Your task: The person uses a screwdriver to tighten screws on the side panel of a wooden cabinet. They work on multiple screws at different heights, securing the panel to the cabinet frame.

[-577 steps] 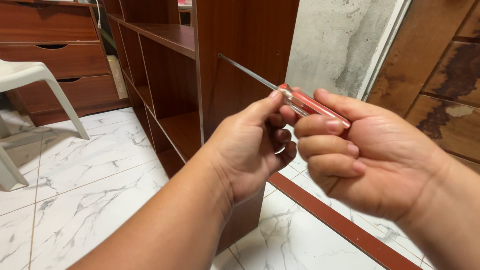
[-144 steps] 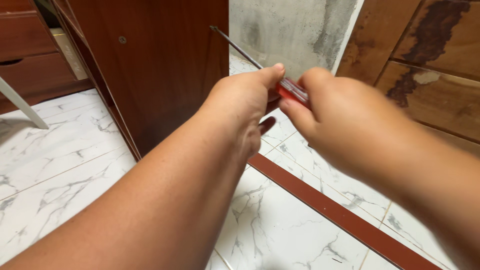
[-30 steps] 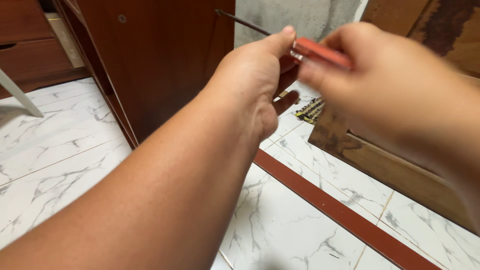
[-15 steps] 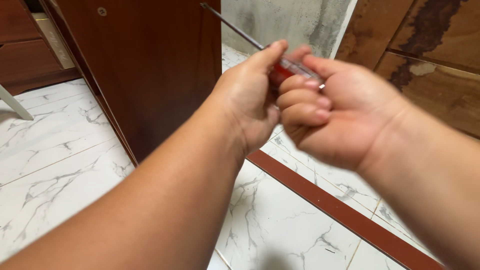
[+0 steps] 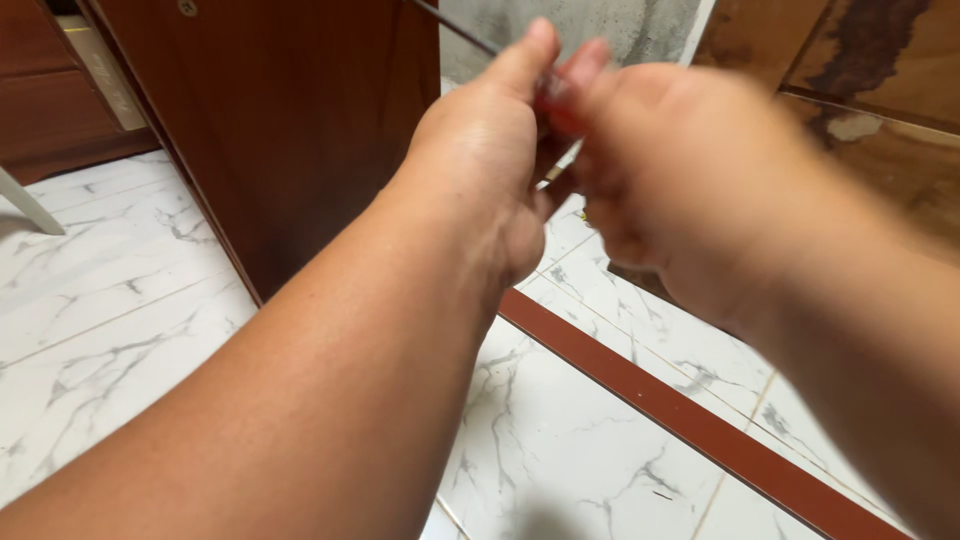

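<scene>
- Now the brown cabinet side (image 5: 300,130) is seen closer than half a second ago, and the grip has been shifted.
- The left hand (image 5: 480,150) is pressed against the screwdriver (image 5: 552,100), thumb raised.
- The handle is pinched between both hands, shaft aimed up-left.
- The right hand (image 5: 680,170), blurred, is curled around the red handle.

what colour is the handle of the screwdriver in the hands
Red, what little shows of the screwdriver handle between the left hand and right hand; head view.
</scene>
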